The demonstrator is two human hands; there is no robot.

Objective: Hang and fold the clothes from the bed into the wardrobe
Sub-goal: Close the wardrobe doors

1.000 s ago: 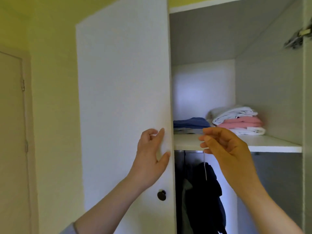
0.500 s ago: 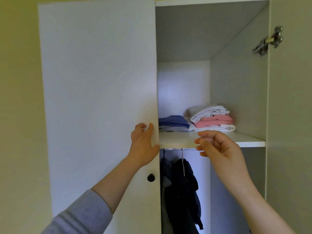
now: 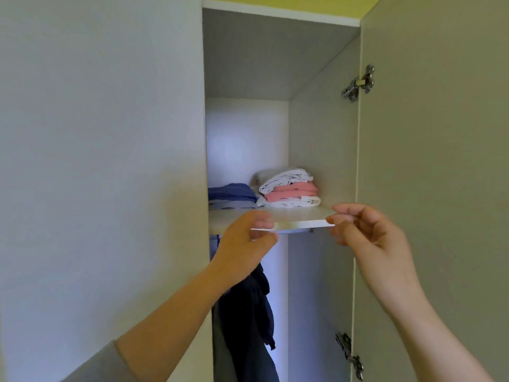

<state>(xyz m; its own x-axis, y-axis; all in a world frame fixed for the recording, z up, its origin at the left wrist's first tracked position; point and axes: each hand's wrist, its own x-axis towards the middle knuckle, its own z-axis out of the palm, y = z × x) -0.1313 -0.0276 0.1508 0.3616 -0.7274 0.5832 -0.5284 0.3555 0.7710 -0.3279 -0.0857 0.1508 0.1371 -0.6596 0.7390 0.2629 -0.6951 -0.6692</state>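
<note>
- White laminate wardrobe (image 3: 316, 133): the right compartment stands open, so the shelf and the hanging space can be reached.
- Plain white left door panel (image 3: 110, 161): faces the camera and covers the left half.
- Pale right door (image 3: 440, 161): swung outward on metal hinges (image 3: 358, 84), clear of the opening.
- White upper shelf (image 3: 297, 216): bare along its front, with stock kept to the rear.
- Folded stack of white and pink garments (image 3: 289, 188): at the back right of the shelf, near the side wall. Judged already put away.
- Folded blue garment (image 3: 231, 194): just beside that stack on its left, partly hidden by the left door.
- Dark navy hanging garment (image 3: 248, 312): hangs below the shelf. Its rail and hanger are hidden.
- Left hand (image 3: 248, 238): raised to the shelf's front edge, fingers curled. I cannot tell whether it pinches the edge or sits in front of it.
- Right hand (image 3: 366, 232): at the shelf's right front corner, fingers likewise curled. Its grip cannot be told either.
- Neither hand holds any cloth, and the bed is out of view. Judged a pause at the shelf between loads.
</note>
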